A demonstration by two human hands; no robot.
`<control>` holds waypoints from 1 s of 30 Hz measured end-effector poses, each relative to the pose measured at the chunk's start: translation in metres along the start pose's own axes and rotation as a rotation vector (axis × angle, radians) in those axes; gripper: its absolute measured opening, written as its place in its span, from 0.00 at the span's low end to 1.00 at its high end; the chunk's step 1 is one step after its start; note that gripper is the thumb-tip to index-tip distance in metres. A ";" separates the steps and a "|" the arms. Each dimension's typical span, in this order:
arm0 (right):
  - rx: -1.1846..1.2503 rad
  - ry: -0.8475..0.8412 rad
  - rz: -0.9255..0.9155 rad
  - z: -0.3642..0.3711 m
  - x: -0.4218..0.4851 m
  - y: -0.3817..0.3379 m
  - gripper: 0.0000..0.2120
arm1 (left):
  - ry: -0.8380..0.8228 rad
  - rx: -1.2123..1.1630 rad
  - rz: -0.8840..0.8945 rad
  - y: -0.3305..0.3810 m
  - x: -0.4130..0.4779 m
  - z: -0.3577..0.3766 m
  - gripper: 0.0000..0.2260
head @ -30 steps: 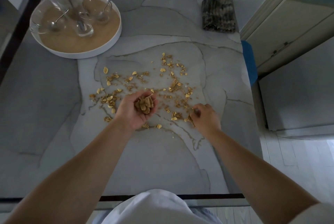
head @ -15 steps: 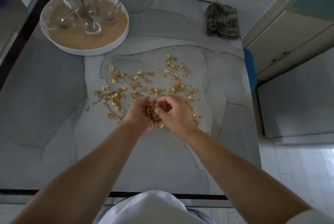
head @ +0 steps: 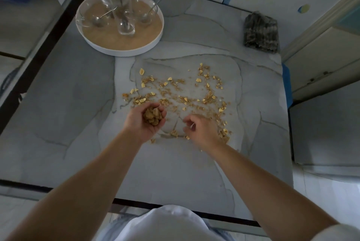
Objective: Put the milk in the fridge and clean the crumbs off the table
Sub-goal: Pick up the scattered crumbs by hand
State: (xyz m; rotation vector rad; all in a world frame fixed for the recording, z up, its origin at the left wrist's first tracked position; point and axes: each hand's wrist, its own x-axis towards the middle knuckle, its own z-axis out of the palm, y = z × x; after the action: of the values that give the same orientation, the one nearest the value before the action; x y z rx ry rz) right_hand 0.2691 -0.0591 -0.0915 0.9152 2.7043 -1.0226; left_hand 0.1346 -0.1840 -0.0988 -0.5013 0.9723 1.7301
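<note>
Crumbs, golden jagged flakes, lie scattered mid-table on the grey veined stone table. At far left, a round white tray holds clear glasses. The left hand cups a heap of crumbs. The right hand hovers, fingers loosely curled, slack. A ribbed dark cloth lies far right.

1. The right hand has left the left hand and drawn back rightward, fingers loosely curled over the table.
2. The crumbs heaped in the left palm lie uncovered again.
</note>
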 end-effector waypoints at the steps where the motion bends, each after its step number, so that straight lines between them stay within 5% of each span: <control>1: -0.046 -0.055 0.000 0.004 0.000 -0.001 0.12 | 0.002 -0.016 0.011 0.003 -0.001 -0.003 0.12; 7: -0.344 -0.166 -0.050 0.024 0.003 -0.017 0.13 | 0.014 -0.072 0.029 0.009 -0.006 -0.018 0.12; 12: -0.315 -0.142 -0.035 0.028 0.008 -0.017 0.10 | 0.024 -0.047 0.029 0.015 -0.007 -0.028 0.13; 18: -0.025 0.080 0.036 0.014 0.010 -0.025 0.08 | 0.041 0.059 -0.010 0.006 -0.003 -0.013 0.14; 26: 0.131 0.338 -0.151 -0.002 -0.001 -0.039 0.07 | -0.006 0.109 -0.203 -0.017 0.014 0.027 0.14; 30: 0.125 0.443 0.093 -0.013 -0.012 0.009 0.07 | -0.090 0.102 -0.273 -0.026 0.022 0.035 0.14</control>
State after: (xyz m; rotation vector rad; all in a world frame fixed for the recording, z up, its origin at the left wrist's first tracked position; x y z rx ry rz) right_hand 0.2853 -0.0518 -0.0830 1.4282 2.9267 -1.0890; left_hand 0.1548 -0.1400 -0.1035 -0.4624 0.8795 1.4397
